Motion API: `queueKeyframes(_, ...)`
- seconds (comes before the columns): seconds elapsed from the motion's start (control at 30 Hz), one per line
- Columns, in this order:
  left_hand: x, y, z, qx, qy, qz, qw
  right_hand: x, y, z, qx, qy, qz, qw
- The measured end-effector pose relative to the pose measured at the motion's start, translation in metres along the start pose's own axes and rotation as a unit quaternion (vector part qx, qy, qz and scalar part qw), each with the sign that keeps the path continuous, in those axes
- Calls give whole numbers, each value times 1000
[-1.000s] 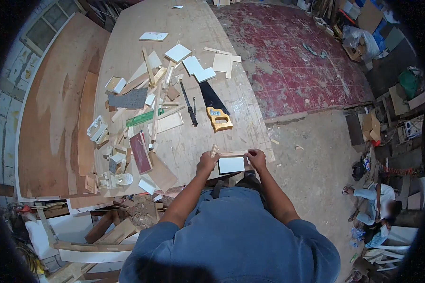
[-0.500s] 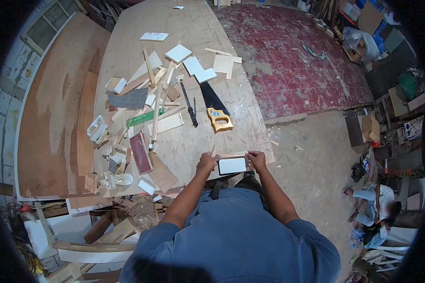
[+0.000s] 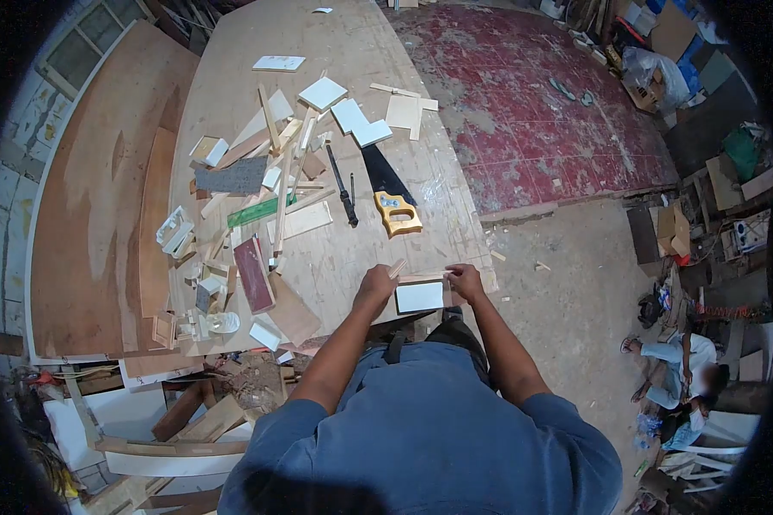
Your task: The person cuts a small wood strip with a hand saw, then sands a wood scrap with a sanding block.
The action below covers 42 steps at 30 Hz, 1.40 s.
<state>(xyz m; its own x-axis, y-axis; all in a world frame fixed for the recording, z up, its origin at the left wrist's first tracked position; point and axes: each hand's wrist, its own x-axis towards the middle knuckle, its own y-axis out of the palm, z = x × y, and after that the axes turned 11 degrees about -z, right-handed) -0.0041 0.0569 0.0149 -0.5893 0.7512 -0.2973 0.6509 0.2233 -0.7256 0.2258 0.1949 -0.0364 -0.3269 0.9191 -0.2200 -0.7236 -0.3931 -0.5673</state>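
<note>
Near the front edge of the workbench lies a small white rectangular board (image 3: 420,298) with dark edges. A thin wooden strip (image 3: 423,277) runs along its far side. My left hand (image 3: 375,287) is closed at the board's left end, with a short wood stick (image 3: 398,268) poking up from its fingers. At the opposite end, my right hand (image 3: 465,281) pinches the tip of the thin strip. Beyond both hands rests a handsaw (image 3: 395,206) with a yellow handle, beside a dark slender tool (image 3: 344,190).
Wood offcuts, white pieces and a grey abrasive sheet (image 3: 232,176) are heaped on the workbench (image 3: 335,43) to the left. A maroon block (image 3: 254,275) and a clear jar (image 3: 223,323) sit nearer. A seated person (image 3: 683,373) is at the far right.
The white board and both hands have shifted slightly up and left in view. Both hands stay at the ends of the thin strip.
</note>
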Motion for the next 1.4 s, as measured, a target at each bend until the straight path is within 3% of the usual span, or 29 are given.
queueKeyframes(0.3, 20, 5, 5, 88, 43, 38, 994, 26, -14, 13, -113, -62, 142, 981)
queueKeyframes(0.43, 13, 3, 3, 68, 26, 20, 997, 29, -16, 18, -116, -5, 177, 977)
queueKeyframes(0.6, 9, -15, -2, 56, 41, 29, 997, 31, -15, 11, -97, -43, 162, 981)
queueKeyframes(0.67, 7, -28, -1, -42, 25, 20, 999, 27, -25, 16, -71, -32, 158, 984)
queueKeyframes(0.73, -3, -44, -4, -43, 32, -7, 999, 18, -35, 18, -35, -8, 41, 999)
queueKeyframes(0.8, -17, -50, -4, -43, 35, -31, 998, 7, -39, 21, -49, -29, 28, 998)
queueKeyframes(0.87, -25, -49, -5, -149, 178, 74, 970, -15, -50, 47, 99, 57, 43, 993)
queueKeyframes(0.9, -38, -54, -18, -99, 229, 110, 962, -20, -45, 45, 126, 59, 93, 986)
queueKeyframes(0.93, -46, -48, -20, -99, 231, 113, 961, -33, -42, 52, 183, 98, 130, 970)
queueKeyframes(1.03, -58, -27, -15, -144, 225, 254, 929, -62, -39, 73, 236, 138, 241, 931)
queueKeyframes(1.1, -58, -3, 1, -171, 225, 231, 931, -71, -34, 66, 249, 153, 293, 910)
queueKeyframes(1.2, -64, -7, -8, -198, 173, 228, 938, -79, -33, 51, 255, 152, 254, 920)
queueKeyframes(1.27, -62, -5, 1, -171, 88, 248, 950, -84, -35, 45, 254, 161, 229, 926)
queueKeyframes(1.3, -62, -11, 1, -175, 33, 282, 943, -86, -35, 36, 297, 131, 198, 925)
queueKeyframes(1.33, -62, -8, 10, -176, 33, 281, 943, -84, -34, 25, 338, 98, 167, 921)
queueKeyframes(1.4, -62, 0, 30, -358, -141, 256, 887, -83, -33, 11, 319, 72, 155, 932)
